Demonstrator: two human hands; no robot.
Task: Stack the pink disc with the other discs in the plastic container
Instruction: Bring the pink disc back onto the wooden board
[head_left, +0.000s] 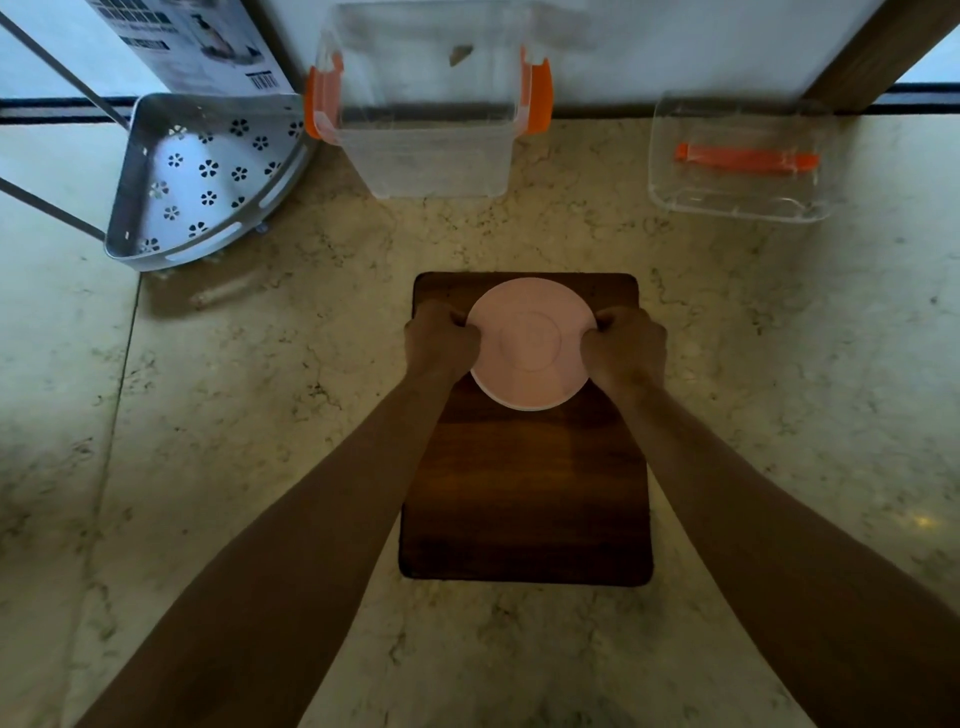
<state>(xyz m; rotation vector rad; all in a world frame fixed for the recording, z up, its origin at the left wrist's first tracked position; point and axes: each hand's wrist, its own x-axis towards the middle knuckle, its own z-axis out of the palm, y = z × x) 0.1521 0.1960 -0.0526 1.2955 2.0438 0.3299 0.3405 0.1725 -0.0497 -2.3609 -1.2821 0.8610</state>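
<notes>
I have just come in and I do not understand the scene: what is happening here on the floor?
A person grips a pink disc with both hands, the left hand on its left edge and the right hand on its right edge, over the far end of a dark wooden board. Beyond the board stands a clear plastic container with orange latches, open on top; its lid lies apart to the right. The disc is not yet in the container. Whether other discs are inside, I cannot tell.

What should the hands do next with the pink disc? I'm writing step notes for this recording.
Probably lift the pink disc straight up off the wooden board: the left hand and right hand already grip opposite edges, and the open plastic container stands farther back.
</notes>
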